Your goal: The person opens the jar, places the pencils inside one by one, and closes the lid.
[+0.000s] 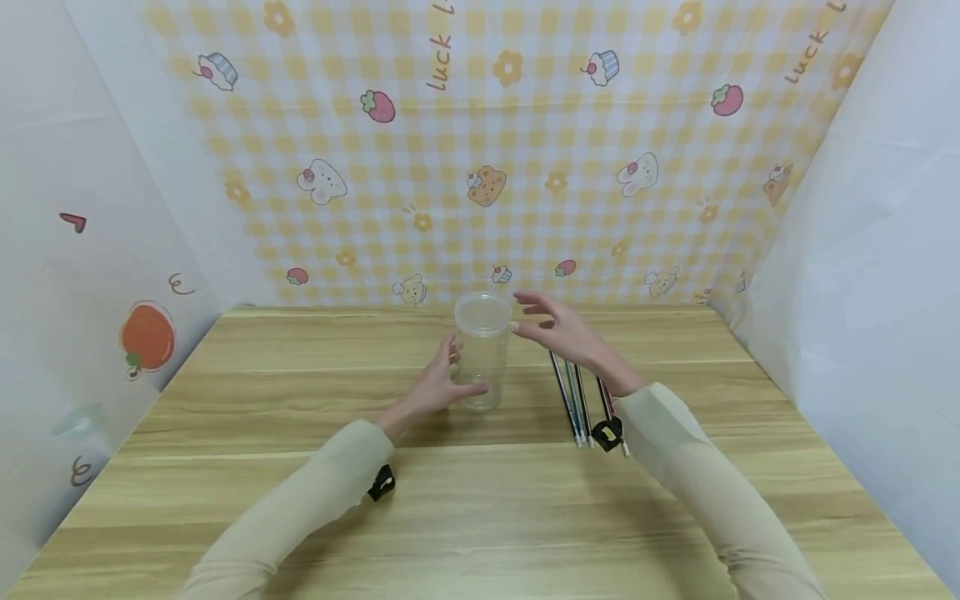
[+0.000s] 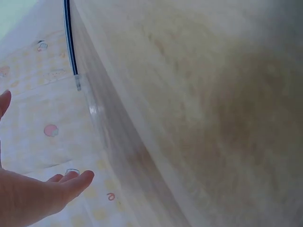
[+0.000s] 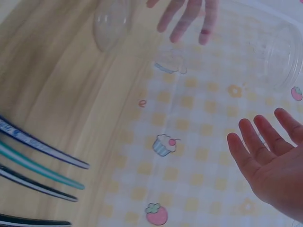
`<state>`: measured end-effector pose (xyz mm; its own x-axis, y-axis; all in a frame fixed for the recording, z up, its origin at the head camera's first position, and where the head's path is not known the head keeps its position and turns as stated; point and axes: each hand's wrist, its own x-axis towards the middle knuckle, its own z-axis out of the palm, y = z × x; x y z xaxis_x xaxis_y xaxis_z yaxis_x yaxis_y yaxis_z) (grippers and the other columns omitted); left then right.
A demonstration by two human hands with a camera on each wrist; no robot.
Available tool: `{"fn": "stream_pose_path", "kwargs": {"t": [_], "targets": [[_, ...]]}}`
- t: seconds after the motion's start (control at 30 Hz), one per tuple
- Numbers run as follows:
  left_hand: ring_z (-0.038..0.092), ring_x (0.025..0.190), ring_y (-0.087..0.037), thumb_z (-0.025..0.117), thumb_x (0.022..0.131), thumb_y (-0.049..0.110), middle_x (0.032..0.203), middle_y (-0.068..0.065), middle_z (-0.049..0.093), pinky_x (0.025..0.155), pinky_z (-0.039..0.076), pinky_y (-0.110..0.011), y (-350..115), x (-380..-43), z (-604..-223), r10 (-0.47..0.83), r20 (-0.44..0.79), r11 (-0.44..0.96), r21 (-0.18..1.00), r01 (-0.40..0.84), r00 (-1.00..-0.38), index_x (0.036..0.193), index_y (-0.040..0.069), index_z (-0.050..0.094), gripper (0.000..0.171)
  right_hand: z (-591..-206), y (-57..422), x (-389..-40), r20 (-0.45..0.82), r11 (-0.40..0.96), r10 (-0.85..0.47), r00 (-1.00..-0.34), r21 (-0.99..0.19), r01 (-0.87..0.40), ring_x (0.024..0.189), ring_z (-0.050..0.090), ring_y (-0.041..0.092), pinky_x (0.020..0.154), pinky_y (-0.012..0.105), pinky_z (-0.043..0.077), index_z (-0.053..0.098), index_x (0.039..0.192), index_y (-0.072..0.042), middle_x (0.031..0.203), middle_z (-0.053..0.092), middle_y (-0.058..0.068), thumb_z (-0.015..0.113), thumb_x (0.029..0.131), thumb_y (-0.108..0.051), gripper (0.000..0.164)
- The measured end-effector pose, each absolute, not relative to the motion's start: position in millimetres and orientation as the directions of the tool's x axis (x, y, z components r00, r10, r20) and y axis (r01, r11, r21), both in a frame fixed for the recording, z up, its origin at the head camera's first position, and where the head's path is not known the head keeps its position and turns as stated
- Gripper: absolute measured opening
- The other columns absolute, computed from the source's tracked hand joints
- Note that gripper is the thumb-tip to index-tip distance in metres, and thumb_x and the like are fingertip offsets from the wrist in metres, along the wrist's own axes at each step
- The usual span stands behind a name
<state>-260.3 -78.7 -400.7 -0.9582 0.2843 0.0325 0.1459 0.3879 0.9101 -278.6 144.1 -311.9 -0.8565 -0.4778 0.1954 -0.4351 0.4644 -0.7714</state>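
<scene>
A tall clear plastic jar [image 1: 486, 358] stands upright near the back middle of the table, with its round lid [image 1: 483, 315] on top. My left hand [image 1: 435, 385] holds the jar from the left, thumb across the front and fingers round the far side. In the right wrist view, those fingers show through the clear wall. My right hand [image 1: 562, 335] is raised beside the lid on the right, fingers extended and holding nothing. In the right wrist view, that hand [image 3: 279, 165] lies close to the jar's lid end [image 3: 284, 59]; whether it touches is hard to tell.
Several pencils [image 1: 566, 400] lie on the wooden table [image 1: 480, 517] right of the jar, partly under my right forearm. Black wrist-camera mounts [image 1: 607, 433] sit at both cuffs. A yellow checked cloth [image 1: 450, 167] hangs behind the table, with white sheets at both sides.
</scene>
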Motion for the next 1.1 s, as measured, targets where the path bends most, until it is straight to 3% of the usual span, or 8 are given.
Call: {"fn": "stream_pose_path", "kwargs": {"t": [0.23,0.4,0.7,1.1], "targets": [[0.028,0.124,-0.032,0.077,0.065,0.032,0.14,-0.016,0.024,0.096,0.027,-0.05,-74.6,-263.0,-403.1,0.277,0.049,0.36,0.921,0.151,-0.96,0.141,0.014,0.004,0.107,-297.9,124.1,-283.2,0.202,0.508,-0.519,-0.831,-0.709,-0.489,0.115,0.04,0.019,0.091,0.037,0.037,0.035,0.134,-0.015,0.132,0.039,0.002,0.061,0.08,-0.042,0.065],[0.029,0.123,-0.032,0.077,0.066,0.03,0.138,-0.016,0.027,0.095,0.028,-0.051,-71.4,-262.7,-402.9,0.297,0.063,0.347,0.922,0.17,-0.953,0.14,0.02,0.007,0.103,-293.9,110.1,-283.0,0.191,0.554,-0.541,-0.819,-0.652,-0.518,0.115,0.04,0.022,0.086,0.037,0.041,0.033,0.136,-0.015,0.133,0.037,0.005,0.062,0.079,-0.043,0.07],[0.029,0.122,-0.038,0.074,0.071,0.024,0.136,-0.021,0.03,0.095,0.029,-0.051,-71.4,-256.0,-389.6,0.33,0.036,0.359,0.919,0.161,-0.943,0.136,0.013,0.015,0.089,-297.9,93.2,-287.2,0.23,0.621,-0.558,-0.797,-0.521,-0.585,0.113,0.041,0.023,0.089,0.04,0.038,0.033,0.135,-0.011,0.133,0.037,0.009,0.064,0.075,-0.047,0.077],[0.039,0.116,-0.035,0.074,0.072,0.015,0.127,-0.017,0.042,0.093,0.033,-0.049,-73.6,-269.4,-403.5,0.334,0.069,0.376,0.905,0.201,-0.94,0.135,0.021,0.019,0.084,-296.6,92.5,-290.7,0.259,0.61,-0.576,-0.775,-0.495,-0.619,0.111,0.04,0.023,0.09,0.039,0.036,0.041,0.13,-0.008,0.126,0.043,0.01,0.068,0.073,-0.043,0.073]]}}
